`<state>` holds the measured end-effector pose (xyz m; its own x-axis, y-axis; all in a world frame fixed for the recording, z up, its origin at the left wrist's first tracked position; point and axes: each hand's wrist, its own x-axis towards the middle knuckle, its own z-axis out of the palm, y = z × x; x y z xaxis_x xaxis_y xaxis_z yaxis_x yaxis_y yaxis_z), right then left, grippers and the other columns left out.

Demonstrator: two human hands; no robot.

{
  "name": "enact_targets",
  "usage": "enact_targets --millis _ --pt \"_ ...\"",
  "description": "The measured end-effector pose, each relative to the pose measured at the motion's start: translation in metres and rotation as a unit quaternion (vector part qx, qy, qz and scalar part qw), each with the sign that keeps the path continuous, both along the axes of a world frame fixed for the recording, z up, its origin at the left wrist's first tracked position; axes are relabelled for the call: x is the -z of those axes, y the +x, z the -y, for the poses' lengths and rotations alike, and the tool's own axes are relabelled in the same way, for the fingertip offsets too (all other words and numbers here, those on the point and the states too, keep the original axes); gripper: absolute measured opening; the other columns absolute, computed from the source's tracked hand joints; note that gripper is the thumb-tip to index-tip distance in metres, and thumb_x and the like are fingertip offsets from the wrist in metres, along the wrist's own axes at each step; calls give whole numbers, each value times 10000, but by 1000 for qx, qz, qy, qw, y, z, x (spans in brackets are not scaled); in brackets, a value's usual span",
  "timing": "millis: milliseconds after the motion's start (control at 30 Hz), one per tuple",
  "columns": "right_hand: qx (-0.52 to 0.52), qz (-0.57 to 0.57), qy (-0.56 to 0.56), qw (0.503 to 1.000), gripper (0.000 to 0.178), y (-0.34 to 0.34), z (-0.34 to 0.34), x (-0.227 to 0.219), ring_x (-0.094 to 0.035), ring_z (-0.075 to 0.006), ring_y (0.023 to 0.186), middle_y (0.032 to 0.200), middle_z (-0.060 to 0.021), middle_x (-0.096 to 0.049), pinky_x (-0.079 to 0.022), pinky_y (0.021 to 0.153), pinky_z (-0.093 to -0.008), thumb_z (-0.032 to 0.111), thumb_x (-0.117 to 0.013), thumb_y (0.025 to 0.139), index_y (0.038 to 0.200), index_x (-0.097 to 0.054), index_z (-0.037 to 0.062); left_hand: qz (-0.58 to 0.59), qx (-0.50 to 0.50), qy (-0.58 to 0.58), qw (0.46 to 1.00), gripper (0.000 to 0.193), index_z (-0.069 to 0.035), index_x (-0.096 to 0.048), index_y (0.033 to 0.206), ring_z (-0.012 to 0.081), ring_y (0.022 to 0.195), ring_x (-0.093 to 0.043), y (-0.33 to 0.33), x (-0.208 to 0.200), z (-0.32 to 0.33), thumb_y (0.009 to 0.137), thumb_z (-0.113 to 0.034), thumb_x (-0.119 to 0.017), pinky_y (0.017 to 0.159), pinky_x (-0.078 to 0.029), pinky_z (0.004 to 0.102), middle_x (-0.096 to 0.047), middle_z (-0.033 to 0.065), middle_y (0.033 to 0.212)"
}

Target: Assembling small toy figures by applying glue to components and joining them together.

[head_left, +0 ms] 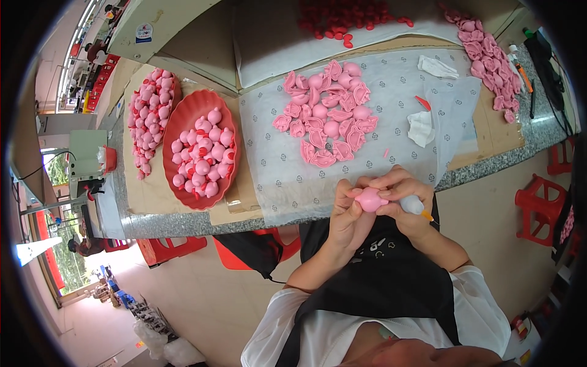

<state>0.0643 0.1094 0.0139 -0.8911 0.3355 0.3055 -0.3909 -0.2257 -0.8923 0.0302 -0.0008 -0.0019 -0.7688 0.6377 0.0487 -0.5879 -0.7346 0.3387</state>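
Both my hands are together just below the table's front edge, pressing a round pink toy piece (370,199) between their fingers. My left hand (347,214) cups the piece from the left. On the right side of the piece, my right hand (406,199) also grips a small white glue bottle (414,206) with an orange tip. A heap of pink shell halves and round pink pieces (328,114) lies on the clear plastic sheet (275,147) just beyond my hands.
A red oval tray (189,113) of finished pink figures sits at left, with a fuller one (148,116) behind it. Red pieces (342,18) and more pink shells (489,61) lie at the back. White tissues (422,128), red stools (541,208), and the grey stone table edge (183,223) surround me.
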Motion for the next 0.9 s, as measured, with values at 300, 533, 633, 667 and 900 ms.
enact_targets --millis 300,533,633,667,900 --pt "19 12 -28 999 143 -2 -2 -5 -541 -172 772 859 -122 -589 -419 706 -281 -13 -666 623 732 -576 13 -24 -19 -76 997 151 -109 -457 882 199 987 -435 -5 -8 1 780 -162 -556 866 -330 334 -468 81 1004" --pt "16 110 60 992 176 -13 -14 -19 -470 -132 700 913 -119 -560 -371 674 -254 16 -661 604 758 -574 21 -231 -80 -343 907 395 8 -451 1050 160 969 -478 -21 -13 14 731 -158 -615 832 -364 276 -514 105 1004" --pt "151 202 337 907 356 -23 -45 -36 -472 -129 662 974 -72 -504 -385 641 -233 -2 -626 606 953 -557 26 -59 -24 -187 980 353 -8 -464 1029 159 913 -486 -31 -9 15 800 -270 -525 795 -372 277 -519 91 956" --pt "180 213 403 872 336 -24 -53 -33 -494 -171 677 945 -80 -503 -391 649 -250 6 -618 623 952 -553 31 -59 -32 -191 979 353 -8 -464 1029 159 913 -486 -31 -9 15 800 -270 -525 795 -372 277 -519 91 956" --pt "218 288 513 779 237 -21 -72 -15 -512 -257 697 805 -99 -508 -391 640 -271 1 -590 662 895 -550 18 75 23 -55 995 362 -34 -460 995 187 874 -433 -32 -4 14 831 -355 -436 813 -334 297 -470 67 851"
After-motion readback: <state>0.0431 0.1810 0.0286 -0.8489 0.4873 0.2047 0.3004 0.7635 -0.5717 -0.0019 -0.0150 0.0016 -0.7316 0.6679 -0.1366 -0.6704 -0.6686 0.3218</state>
